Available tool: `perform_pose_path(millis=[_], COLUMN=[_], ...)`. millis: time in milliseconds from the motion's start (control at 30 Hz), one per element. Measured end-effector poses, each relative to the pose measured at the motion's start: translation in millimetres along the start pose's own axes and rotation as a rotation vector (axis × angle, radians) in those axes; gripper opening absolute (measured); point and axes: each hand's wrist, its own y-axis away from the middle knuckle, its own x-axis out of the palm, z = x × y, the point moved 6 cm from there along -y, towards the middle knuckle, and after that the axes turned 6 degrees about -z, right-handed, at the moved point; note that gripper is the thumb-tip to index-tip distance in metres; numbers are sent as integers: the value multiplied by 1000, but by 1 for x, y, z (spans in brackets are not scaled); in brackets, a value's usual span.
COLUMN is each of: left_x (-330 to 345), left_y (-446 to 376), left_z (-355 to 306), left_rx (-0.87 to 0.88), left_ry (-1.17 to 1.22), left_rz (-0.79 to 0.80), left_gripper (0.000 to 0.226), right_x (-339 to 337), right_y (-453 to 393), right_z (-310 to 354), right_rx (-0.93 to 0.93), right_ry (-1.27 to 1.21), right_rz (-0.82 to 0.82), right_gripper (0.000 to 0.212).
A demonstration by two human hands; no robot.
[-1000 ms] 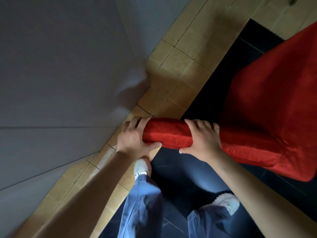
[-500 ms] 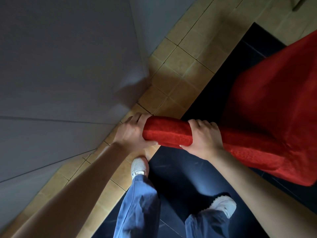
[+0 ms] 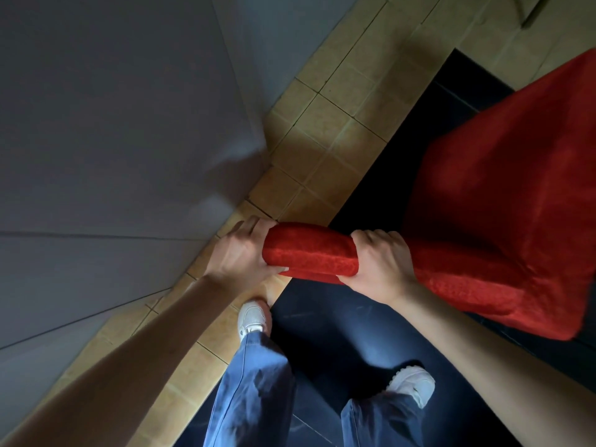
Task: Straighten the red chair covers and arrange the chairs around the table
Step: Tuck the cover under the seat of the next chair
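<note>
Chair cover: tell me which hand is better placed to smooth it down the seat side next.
Right, probably. The right hand grips the chair top rail beside the seat drape, while the left hand holds the rail's far end next to the wall, away from the cover's hanging cloth.

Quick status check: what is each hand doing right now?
Left hand: grips the left end of the red-covered chair back.
Right hand: grips the same chair back, fingers curled over its top.
</note>
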Motion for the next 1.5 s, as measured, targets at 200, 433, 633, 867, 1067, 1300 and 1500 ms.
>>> perform_pose_path(millis=[200,433,633,867,1067,1300,1500], left_x=[-6,-6,-22,-51,-85,-125,-146], left_y=[18,9,4,4,-1,-11,-13], left_z=[16,14,-5,-31,-53,-89,-115], left_rx=[-248,-310,-240,-146,-65,12,61], left_ry=[268,278,247,225,164,133,203], left_rz=[-111,-79,-56,-41,-19,-14,-78], left_gripper=[94,76,71,67,66,66,84], right_x=[-10,-18,-34,-58,-92,-135,-169], right_y=[-1,-1,4,16,25,29,34], right_z=[-7,-11,-19,-24,-27,-27,-39], right_rx=[-3,25,61,133,198,240,262], right_ry=[-22,-25,-26,-65,-150,-197,-202], right_rz=[-22,-15,-41,-75,-169,-225,-248], right_gripper=[55,55,55,61,70,61,56])
